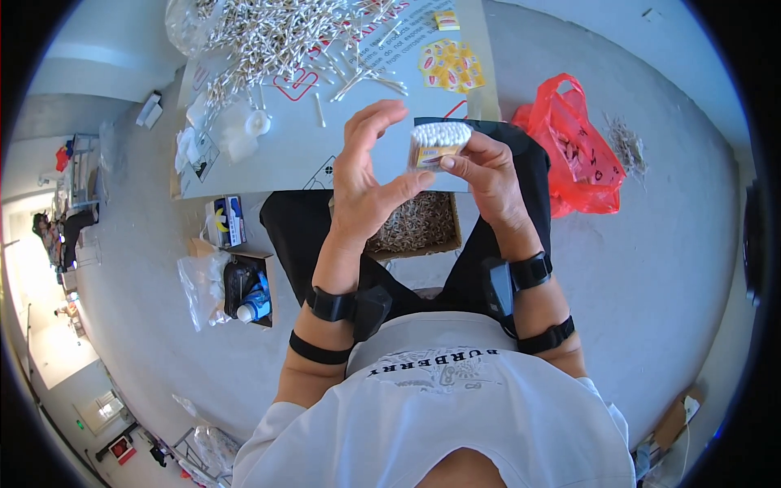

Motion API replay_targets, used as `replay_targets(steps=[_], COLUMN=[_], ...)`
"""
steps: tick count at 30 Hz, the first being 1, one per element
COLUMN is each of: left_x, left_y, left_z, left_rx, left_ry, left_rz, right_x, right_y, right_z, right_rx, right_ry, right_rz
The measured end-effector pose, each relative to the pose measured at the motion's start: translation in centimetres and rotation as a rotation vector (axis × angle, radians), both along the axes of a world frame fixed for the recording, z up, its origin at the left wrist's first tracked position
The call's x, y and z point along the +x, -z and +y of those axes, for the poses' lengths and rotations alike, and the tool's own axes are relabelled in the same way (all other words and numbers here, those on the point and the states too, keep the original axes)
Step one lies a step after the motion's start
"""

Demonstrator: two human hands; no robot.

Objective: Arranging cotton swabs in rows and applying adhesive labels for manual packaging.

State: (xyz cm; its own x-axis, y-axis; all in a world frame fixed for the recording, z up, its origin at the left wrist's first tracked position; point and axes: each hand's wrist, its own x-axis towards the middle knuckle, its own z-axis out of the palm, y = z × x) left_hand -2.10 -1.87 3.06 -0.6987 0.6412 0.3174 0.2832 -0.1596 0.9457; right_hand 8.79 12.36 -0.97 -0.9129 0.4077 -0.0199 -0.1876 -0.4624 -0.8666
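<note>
My right hand (490, 179) grips a small clear pack of cotton swabs (440, 144) by its right side, above the near edge of the table. White tips fill the pack's top, and a yellow label shows on its front. My left hand (366, 167) is open to the left of the pack, fingers raised and apart. Its thumb reaches to the pack's lower edge; whether it touches, I cannot tell. Beyond my hands, a big heap of loose cotton swabs (264, 37) lies on the table (281, 154). One stray swab (320, 110) sits closer to me.
Yellow printed cards (452, 65) are spread at the table's right. Between my knees stands a carton of small brownish pieces (415, 224). A red plastic bag (569, 150) is on the floor at right, beside scattered swabs (626, 148). An open box (250, 285) stands at left.
</note>
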Motion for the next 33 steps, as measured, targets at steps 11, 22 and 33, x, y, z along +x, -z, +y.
replay_targets(steps=[11, 22, 33], left_x=[0.7, 0.5, 0.0], left_y=[-0.7, -0.8, -0.2], left_z=[2.0, 2.0, 1.7], left_rx=[-0.031, -0.013, -0.031], left_ry=[-0.002, 0.057, 0.087], left_rz=[0.317, 0.255, 0.273], right_x=[0.1, -0.1, -0.2], right_y=[-0.4, -0.5, -1.0], right_z=[-0.9, -1.1, -1.3], right_rx=[0.113, 0.232, 0.34], right_ry=[0.004, 0.078, 0.109], right_rz=[0.098, 0.084, 0.054])
